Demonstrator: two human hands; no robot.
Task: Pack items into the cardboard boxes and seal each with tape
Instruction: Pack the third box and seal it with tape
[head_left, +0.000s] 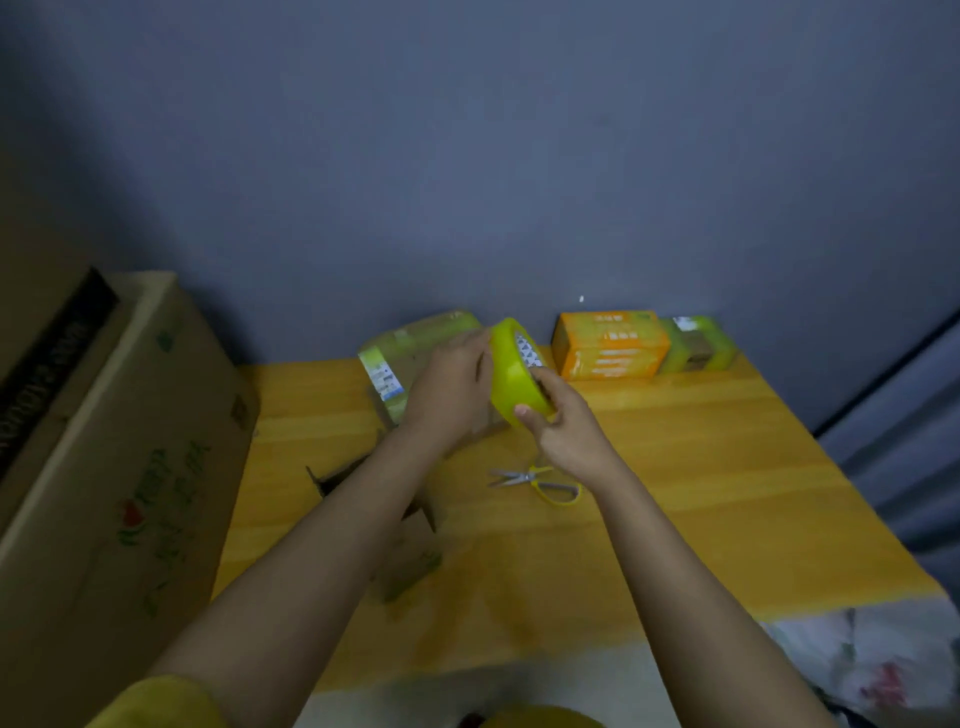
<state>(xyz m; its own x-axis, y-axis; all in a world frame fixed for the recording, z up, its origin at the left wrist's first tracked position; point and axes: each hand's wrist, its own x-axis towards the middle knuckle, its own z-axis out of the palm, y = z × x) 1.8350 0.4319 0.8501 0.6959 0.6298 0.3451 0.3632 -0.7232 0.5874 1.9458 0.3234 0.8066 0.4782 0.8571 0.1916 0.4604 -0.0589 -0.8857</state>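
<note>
Head view: we look down on a yellow bench (675, 467) set against a grey wall.
Tape: we hold the yellow-green roll of tape (514, 371) upright above the bench, between both hands.
Left grip: our left hand (452, 389) cups the far side of the roll, fingers curled on its rim.
Right grip: our right hand (563, 426) pinches the roll's lower edge, thumb on the outer face, likely feeling for the loose end.
Boxes: an open cardboard box (410, 530) lies under our left forearm; a taped parcel (400, 358) sits behind the hands; an orange box (610, 345) and another taped parcel (701, 345) stand by the wall.
Scissors: the scissors (540, 480) lie on the bench just below our right hand.
Advice: we should steady the roll with the left hand, peel the end free slowly, and keep it from folding onto itself.
</note>
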